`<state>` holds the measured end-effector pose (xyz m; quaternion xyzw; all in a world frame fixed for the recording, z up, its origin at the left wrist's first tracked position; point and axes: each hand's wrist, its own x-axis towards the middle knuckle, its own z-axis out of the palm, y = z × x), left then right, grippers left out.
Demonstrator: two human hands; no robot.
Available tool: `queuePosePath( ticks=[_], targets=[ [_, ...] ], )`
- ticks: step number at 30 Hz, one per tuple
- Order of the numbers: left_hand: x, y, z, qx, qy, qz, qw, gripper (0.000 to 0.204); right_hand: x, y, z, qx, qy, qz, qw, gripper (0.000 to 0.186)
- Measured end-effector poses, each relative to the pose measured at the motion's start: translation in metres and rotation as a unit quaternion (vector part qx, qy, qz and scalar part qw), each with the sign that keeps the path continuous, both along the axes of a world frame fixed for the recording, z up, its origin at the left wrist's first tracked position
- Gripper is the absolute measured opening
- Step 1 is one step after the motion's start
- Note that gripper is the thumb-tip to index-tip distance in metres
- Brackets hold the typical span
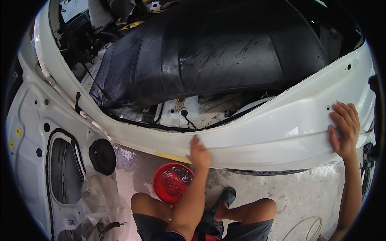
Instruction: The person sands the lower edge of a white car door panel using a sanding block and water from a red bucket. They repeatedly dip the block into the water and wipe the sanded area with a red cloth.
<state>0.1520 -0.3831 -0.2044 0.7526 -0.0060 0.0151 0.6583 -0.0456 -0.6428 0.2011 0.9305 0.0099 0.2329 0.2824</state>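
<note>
My left hand (200, 153) is at the lower edge of a car's white door opening, over the sill (161, 141). Its fingers look closed together but are blurred, and a small dark spot shows at their tips; I cannot make out what they hold. Farther right, my right hand (346, 130) lies on the white rear body panel (277, 130), fingers and thumb apart, with nothing in it. A black rubber seal (177, 129) runs along the opening just beyond my left hand. Below that hand on the floor stands a red basin (154, 180) with water in it.
A large black seat cover (225, 52), wet in places, fills the car's interior. At left hangs an opened white door (28, 120) with its trim off and a round black speaker (102, 156). A pale hose (311, 221) lies on the concrete floor (297, 197).
</note>
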Motion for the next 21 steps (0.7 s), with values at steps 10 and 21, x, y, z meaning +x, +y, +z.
queuePosePath(
  ticks=[10, 21],
  targets=[
    [0.009, 0.004, 0.031, 0.132, -0.008, -0.037, 0.990, 0.036, -0.001, 0.000, -0.003, 0.004, -0.010, -0.009, 1.000, 0.026],
    [0.030, 0.025, -0.029, 0.205, -0.018, -0.006, 0.978, 0.039, -0.003, -0.003, -0.005, -0.017, -0.010, -0.020, 1.000, 0.026]
  ],
)
